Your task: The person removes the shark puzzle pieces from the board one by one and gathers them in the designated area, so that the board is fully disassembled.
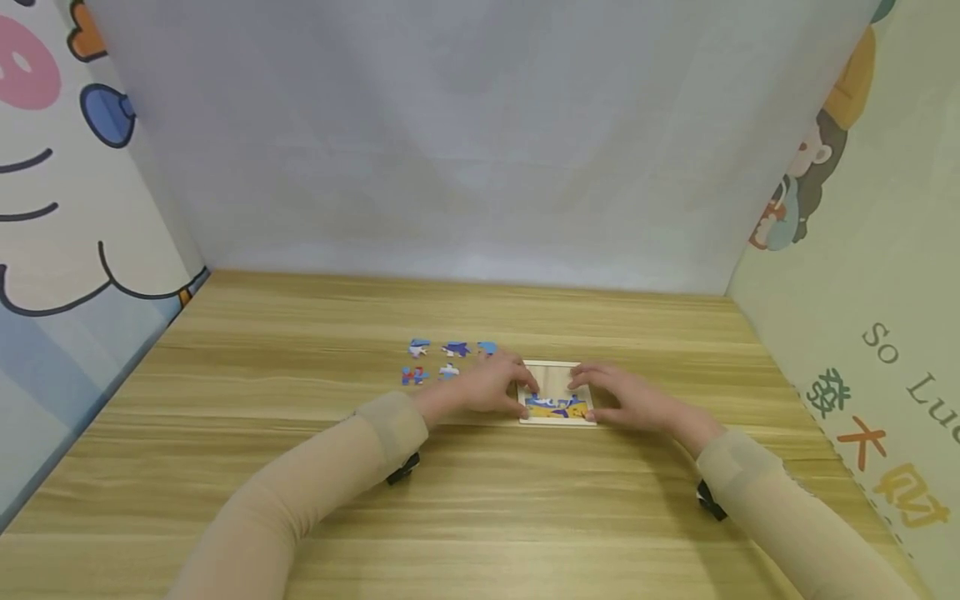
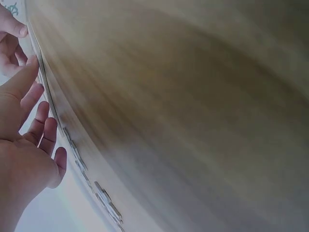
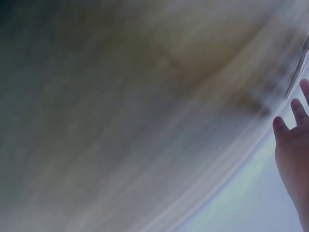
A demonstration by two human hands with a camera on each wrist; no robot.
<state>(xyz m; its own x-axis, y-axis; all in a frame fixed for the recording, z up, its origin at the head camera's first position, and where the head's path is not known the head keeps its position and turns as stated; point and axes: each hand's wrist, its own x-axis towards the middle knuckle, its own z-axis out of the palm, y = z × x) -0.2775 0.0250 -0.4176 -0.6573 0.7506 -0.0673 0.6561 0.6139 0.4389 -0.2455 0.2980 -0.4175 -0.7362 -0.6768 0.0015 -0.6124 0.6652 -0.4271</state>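
Observation:
A small jigsaw tray [image 1: 558,421] with a pale frame lies on the table between the two hands. Joined puzzle pieces [image 1: 555,408] in yellow, blue and white fill its near part; bare wood shows in its far part. My left hand [image 1: 487,385] is at the tray's left side, thumb and forefinger over that edge, the other fingers loosely bent in the left wrist view. Across from it, my right hand [image 1: 630,400] has its thumb by the near right corner and its fingers reaching over the right side. Whether either hand presses a piece I cannot tell.
Several loose puzzle pieces [image 1: 455,349] lie left of the tray, some partly behind the left hand. The wood-grain table [image 1: 480,500] ends at a pale curtain [image 1: 465,167] at the back. Printed panels stand left and right.

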